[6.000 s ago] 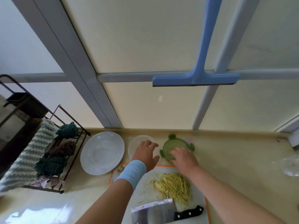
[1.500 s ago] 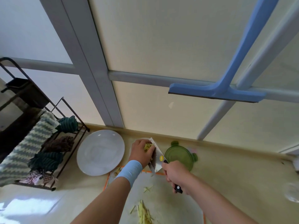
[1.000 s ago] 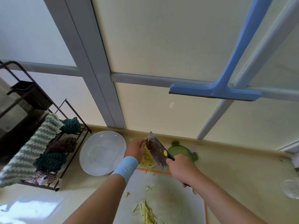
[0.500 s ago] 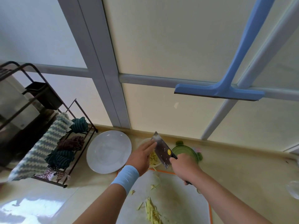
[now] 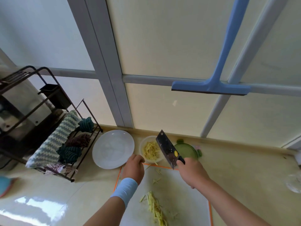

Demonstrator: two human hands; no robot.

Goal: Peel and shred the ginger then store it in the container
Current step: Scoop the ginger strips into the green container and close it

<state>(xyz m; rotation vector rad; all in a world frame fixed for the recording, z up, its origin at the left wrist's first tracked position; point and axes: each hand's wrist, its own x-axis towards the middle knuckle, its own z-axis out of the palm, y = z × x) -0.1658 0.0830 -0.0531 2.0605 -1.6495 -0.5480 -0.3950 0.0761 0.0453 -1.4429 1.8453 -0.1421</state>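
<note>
On a pale kitchen counter below a frosted window, a small round clear container stands open, about half covered inside by a loose heap of shredded ginger. Its green lid lies flat just to the right, and an empty white plate sits just to the left.

The person's right hand is wrapped firmly round the black handle of a cleaver. The broad blade is raised and tilted up and away, crossing above the container's right rim and the lid's left edge (pale flecks of ginger cling to the steel).

The left hand, with a light blue band at the wrist, rests at the container's near left rim with its fingers curled under. Whether they grip the rim or anything else cannot be told from this angle.

Nearer the camera, a white cutting board with an orange edge carries a narrow line of ginger shreds and a few scattered slivers close to the container.

To the left, a dark wire rack holds folded and rolled cloths. A blue squeegee hangs against the window.
</note>
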